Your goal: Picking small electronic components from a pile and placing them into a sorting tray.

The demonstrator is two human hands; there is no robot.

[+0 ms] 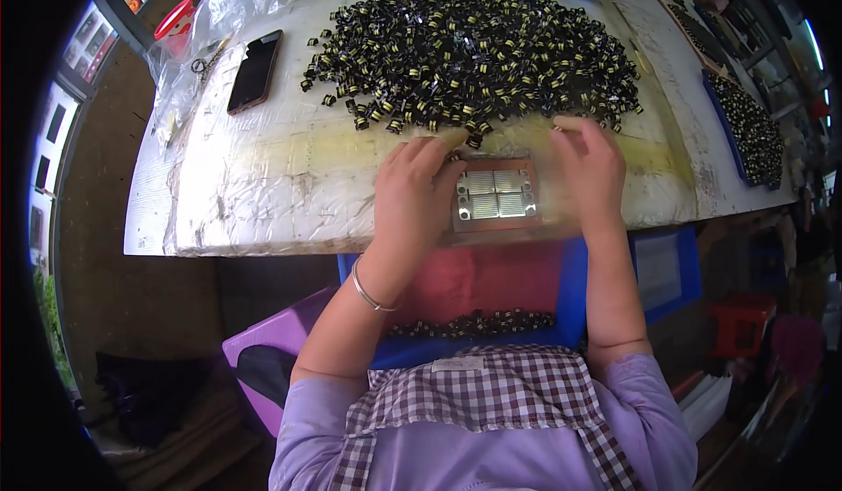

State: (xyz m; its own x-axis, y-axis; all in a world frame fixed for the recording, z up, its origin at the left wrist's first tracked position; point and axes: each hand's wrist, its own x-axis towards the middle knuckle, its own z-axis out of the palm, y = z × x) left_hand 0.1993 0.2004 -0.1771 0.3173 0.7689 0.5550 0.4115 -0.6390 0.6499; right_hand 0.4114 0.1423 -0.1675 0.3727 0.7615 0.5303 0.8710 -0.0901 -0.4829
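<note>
A large heap of small black parts with yellow bands [478, 53] lies across the far middle of the table. In front of it, near the table's edge, is a metal plate with fine grooves in a brown frame [497, 195]. My left hand [410, 184] is at the plate's left side, thumb and forefinger pinched together beside a stray black part [474, 139]; what the tips hold is hidden. To the right of the plate, my right hand [595, 171] is raised at the heap's near edge. Its thumb and forefinger are closed on something too small and blurred to name.
A smartphone [255, 72] lies at the left, near clear plastic bags [250, 0] and a red cup [175, 19]. Below the table edge, a blue bin [574, 285] holds more small dark parts [474, 324]. A blue tray of parts [745, 131] is at the right.
</note>
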